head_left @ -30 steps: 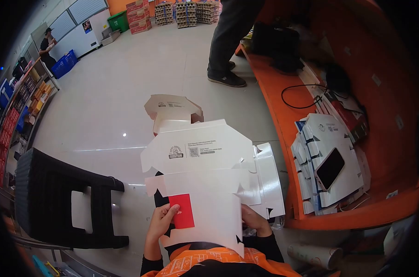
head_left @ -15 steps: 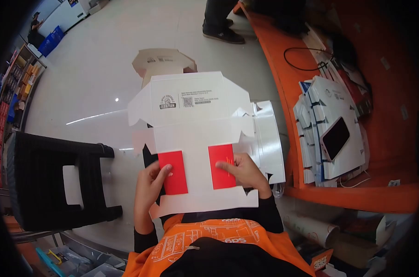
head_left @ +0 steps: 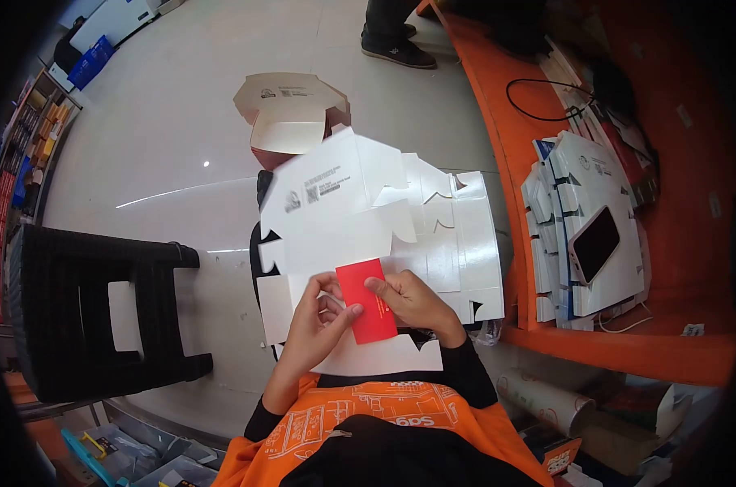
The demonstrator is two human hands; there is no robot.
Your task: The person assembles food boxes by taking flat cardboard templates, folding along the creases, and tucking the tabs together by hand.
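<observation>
A flat white box blank [head_left: 335, 195] with printed text and a square code lies before me, tilted to the left. One red flap [head_left: 366, 300] stands over its lower middle. My right hand [head_left: 417, 302] grips this flap with the thumb on its red face. At its left edge is my left hand [head_left: 319, 325], fingers curled and thumb touching the red surface. More glossy white blanks [head_left: 465, 235] lie beneath and to the right. Beyond them sits a folded open box [head_left: 291, 130] with its lid raised.
A black stool [head_left: 60, 308] lies on its side at the left. On the orange shelf [head_left: 514, 203] at the right are stacked blanks [head_left: 559, 235], a phone [head_left: 595, 245] and a black cable. A person's shoe [head_left: 399, 52] stands at the top.
The blank has turned and tilted left. My hands have come together at one red flap; before, each was at a separate red flap. The folded box shows more of its inside.
</observation>
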